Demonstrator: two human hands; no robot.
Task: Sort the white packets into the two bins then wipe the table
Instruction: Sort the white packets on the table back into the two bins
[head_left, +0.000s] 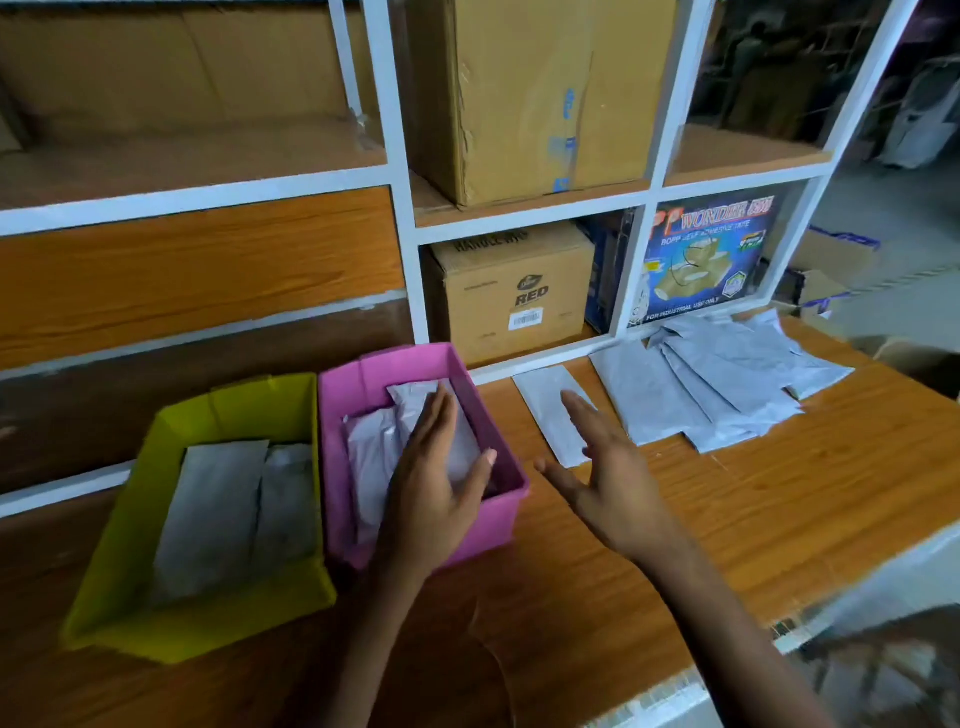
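Head view: left hand spread flat, palm down over white packets inside pink bin, gripping nothing. Right hand empty, fingers splayed above single packet on table. Yellow bin beside pink one, holds packets. Packet pile far right by shelf.

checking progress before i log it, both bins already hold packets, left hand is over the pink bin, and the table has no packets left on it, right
Not quite. The head view shows loose packets still lying on the table, right of the right hand. The rest holds: the yellow bin and pink bin hold packets, with the left hand over the pink.
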